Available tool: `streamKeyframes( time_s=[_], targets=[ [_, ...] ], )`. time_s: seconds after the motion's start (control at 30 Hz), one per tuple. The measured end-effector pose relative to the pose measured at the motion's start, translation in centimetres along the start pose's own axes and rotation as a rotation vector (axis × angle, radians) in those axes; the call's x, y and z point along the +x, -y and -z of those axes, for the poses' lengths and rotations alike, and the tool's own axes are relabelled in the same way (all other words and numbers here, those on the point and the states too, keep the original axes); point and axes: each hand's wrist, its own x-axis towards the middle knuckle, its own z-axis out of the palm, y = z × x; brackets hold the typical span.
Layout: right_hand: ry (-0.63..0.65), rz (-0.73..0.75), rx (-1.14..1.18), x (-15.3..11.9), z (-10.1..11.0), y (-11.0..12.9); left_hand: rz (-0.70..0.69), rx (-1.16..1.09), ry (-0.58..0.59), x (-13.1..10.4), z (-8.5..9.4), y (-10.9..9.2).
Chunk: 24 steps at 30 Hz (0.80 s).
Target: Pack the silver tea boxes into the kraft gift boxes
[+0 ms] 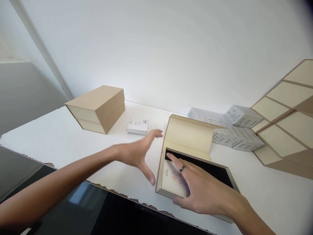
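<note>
An open cream gift box point(160, 176) lies on the white table, its lid point(187, 133) folded back toward the wall. Inside, at its left end, sits a flat white carton point(170, 176) with orange print; black lining point(225, 176) shows beside it. My right hand point(200, 186), with a ring on one finger, spreads over the carton. Its index fingertip is in the far left corner and its thumb lies by the near rim; the other fingers are partly hidden. To the left of the gift box, my left hand point(137, 153) hovers with thumb and fingers wide apart, holding nothing.
A small white carton point(137, 126) lies beyond my left hand. Two stacked tan boxes point(97, 107) stand at the left. Several white cartons point(230, 130) are piled behind the gift box, and several tan boxes point(283, 124) are stacked at the right. The table's front edge point(132, 197) is chipped.
</note>
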Motion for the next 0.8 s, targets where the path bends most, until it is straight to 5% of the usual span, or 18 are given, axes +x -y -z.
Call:
streamKeyframes(
  time_s=[0.13,0.27,0.63,0.8],
  targets=[
    [-0.007,0.001,0.004,-0.3,-0.3,-0.2,0.176,0.58,-0.167,0.7,5.5,1.5],
    [-0.009,-0.003,0.021,-0.7,-0.2,0.2,0.392,0.683,-0.037,1.9,8.6,3.4],
    [-0.242,-0.11,-0.001,-7.3,-2.8,-2.9,0.448,0.703,0.001,3.0,9.8,3.7],
    [-0.65,-0.088,0.048,-11.4,-6.4,-6.5,0.512,0.657,-0.017,3.5,9.6,3.4]
  ],
)
